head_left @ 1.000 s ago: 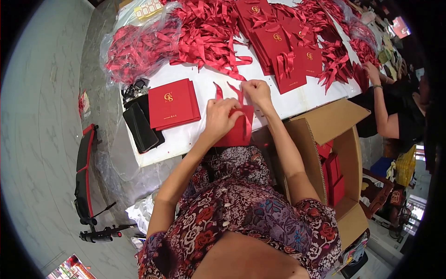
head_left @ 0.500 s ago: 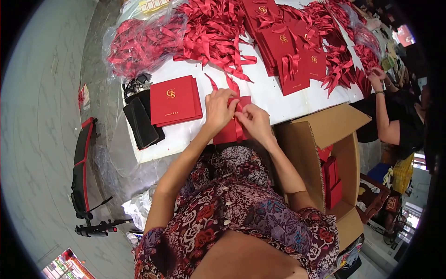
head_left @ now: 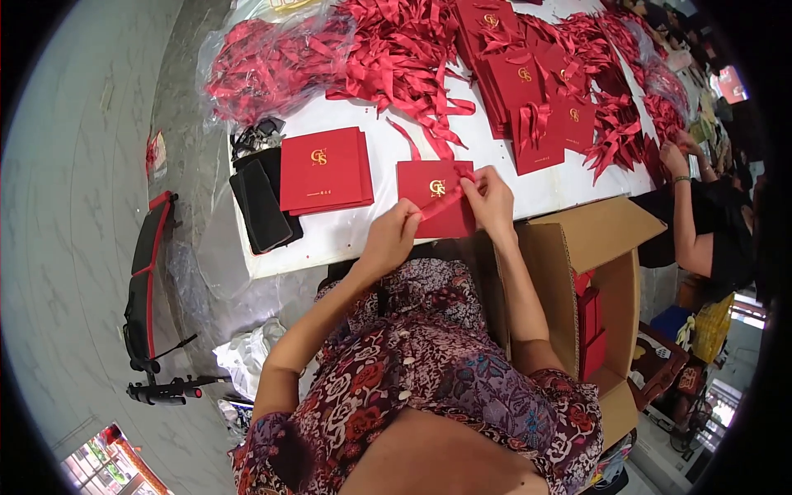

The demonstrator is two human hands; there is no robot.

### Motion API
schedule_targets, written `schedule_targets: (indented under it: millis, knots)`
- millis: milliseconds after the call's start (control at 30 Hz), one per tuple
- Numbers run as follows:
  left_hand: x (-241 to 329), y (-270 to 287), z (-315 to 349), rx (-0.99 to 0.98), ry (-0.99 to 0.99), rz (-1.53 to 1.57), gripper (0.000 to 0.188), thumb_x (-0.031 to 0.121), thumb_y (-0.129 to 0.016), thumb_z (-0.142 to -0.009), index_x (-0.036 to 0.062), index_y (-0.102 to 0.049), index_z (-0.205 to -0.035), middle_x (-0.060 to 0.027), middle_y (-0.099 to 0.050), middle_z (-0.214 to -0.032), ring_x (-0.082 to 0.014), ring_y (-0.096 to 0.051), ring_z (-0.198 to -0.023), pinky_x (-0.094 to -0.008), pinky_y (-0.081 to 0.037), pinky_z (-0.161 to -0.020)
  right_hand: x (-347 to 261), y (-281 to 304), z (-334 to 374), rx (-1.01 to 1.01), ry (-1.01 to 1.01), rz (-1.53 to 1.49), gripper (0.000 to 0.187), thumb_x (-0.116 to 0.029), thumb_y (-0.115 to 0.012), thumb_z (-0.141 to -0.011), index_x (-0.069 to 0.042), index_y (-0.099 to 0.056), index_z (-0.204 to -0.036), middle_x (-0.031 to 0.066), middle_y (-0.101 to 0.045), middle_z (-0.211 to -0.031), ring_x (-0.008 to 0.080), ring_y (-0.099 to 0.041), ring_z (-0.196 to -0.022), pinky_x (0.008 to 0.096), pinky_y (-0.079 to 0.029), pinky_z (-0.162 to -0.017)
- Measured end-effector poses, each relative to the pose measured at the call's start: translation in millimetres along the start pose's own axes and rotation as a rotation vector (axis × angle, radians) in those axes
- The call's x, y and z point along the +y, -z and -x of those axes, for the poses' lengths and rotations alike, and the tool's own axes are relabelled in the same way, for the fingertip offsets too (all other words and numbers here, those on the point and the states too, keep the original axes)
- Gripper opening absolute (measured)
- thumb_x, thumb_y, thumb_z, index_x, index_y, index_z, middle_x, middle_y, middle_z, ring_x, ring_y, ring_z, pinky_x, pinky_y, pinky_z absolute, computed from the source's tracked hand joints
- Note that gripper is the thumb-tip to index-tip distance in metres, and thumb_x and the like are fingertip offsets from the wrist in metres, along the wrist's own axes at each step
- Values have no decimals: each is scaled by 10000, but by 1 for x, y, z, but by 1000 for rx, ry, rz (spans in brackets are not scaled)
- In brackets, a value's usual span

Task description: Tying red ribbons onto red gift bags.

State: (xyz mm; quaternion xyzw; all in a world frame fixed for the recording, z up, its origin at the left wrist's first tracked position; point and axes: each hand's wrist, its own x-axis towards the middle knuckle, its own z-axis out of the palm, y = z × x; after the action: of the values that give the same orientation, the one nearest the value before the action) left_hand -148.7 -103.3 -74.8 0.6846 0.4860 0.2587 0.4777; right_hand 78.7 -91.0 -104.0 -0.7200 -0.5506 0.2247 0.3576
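In front of me, a flat red gift bag [head_left: 419,180] with a gold emblem lies at the table's near edge. A red ribbon [head_left: 442,203] stretches slantwise over its front between my two hands. The lower left end of it is pinched by my left hand [head_left: 391,238], whose fingers are closed. At the bag's upper right corner my right hand [head_left: 492,206] has thumb and fingers pressed together on the other end. Just left of the bag rests a neat stack of red bags [head_left: 324,171]. More loose ribbons [head_left: 441,139] trail down behind the bag.
Heaped ribbons [head_left: 396,62] and a plastic bag of ribbons [head_left: 268,70] cover the far table [head_left: 355,124]. Red bags [head_left: 540,124] pile up at back right. A black phone [head_left: 262,206] lies left; an open carton [head_left: 549,272] stands right. A co-worker's arm [head_left: 683,198] is beyond.
My hands have moved apart from close together over the bag, drawing the ribbon slantwise between them. The emblem on the bag now shows. The view has shifted slightly, moving the table scene rightward.
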Motion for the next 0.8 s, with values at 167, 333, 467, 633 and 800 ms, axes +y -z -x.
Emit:
schedule_targets:
  millis: [167,333,467,633,800]
  knots:
    - [-37,4,-28,-113,101,410,260,242,-622,-985,-6,-692,-1018,0,-685,-834,-73,-618,-737,-215,-482,-635,-71,20,9,-98,369,-194,328,-110,-771,-815,-23,-617,-1091,148,-613,-1039,293,-616,-925,365,-510,-784]
    - [-18,11,-43,-202,302,728,243,210,-545,-1009,8,-681,-1010,9,-670,-857,-73,-603,-755,-207,-479,-684,-74,-2,10,-289,572,-124,290,-118,-738,-825,-68,-649,-1097,90,-611,-984,285,-616,-915,382,-515,-794]
    - [-25,13,-48,-329,489,1015,295,178,-445,-1004,-17,-615,-1146,-72,-683,-1021,-147,-651,-936,-293,-517,-820,-56,-9,9,-243,598,-50,295,-80,-754,-798,-46,-672,-1079,98,-614,-993,280,-620,-912,358,-519,-754]
    - [-26,9,-49,-476,585,1365,334,182,-426,-982,-22,-582,-1195,-111,-665,-1143,-202,-648,-1011,-358,-522,-884,-52,-2,7,-136,793,-9,203,-77,-709,-833,-52,-657,-1028,91,-599,-925,288,-616,-854,375,-513,-736]
    - [-5,11,-44,138,-147,-211,304,110,-520,-949,-39,-565,-1210,-201,-616,-1108,-356,-643,-999,-416,-540,-844,-45,4,6,-216,548,-94,154,-65,-682,-875,-50,-635,-1022,127,-597,-898,328,-620,-797,397,-512,-697]
